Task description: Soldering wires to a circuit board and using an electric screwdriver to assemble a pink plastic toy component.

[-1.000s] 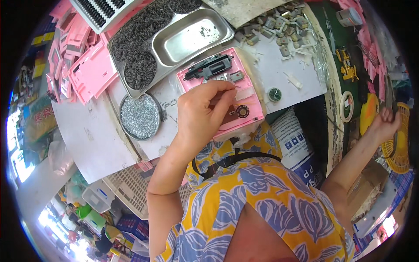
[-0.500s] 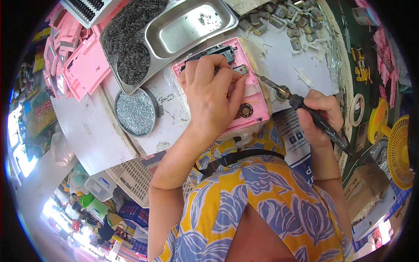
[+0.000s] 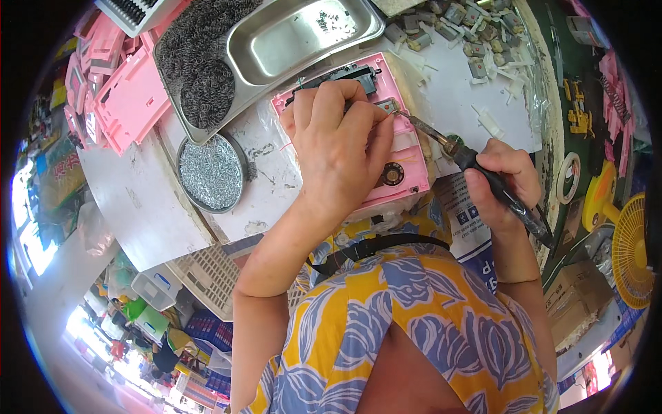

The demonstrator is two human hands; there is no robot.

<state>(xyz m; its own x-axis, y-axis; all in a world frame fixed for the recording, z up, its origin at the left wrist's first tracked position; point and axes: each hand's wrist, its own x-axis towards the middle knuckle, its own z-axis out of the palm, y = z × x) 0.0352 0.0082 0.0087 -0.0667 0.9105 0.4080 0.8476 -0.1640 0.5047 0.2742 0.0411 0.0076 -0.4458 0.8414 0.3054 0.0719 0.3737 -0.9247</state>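
Note:
A pink plastic casing (image 3: 409, 153) lies on a cushioned pad in front of me. Inside it are a dark grey mechanism (image 3: 362, 77), a small metal motor (image 3: 388, 106) and a round black part (image 3: 393, 174). My left hand (image 3: 327, 148) rests over the casing, thumb and fingertips pinched together beside the motor; whatever they hold is hidden. In my right hand (image 3: 509, 181) is a soldering iron (image 3: 476, 164), gripped by its black handle. Its thin tip reaches the motor's right end, close to my left fingertips.
Left of the casing, a round tin (image 3: 243, 165) holds tiny silvery parts. Beyond stands a steel tray (image 3: 256, 52) with a heap of dark springs (image 3: 207, 83). Pink plastic shells (image 3: 131, 103) pile at far left, small motors (image 3: 476, 50) at far right. A yellow fan (image 3: 629, 248) stands right.
The iron's tip still sits by the motor and both hands keep their grips. The view has shifted slightly; little else differs.

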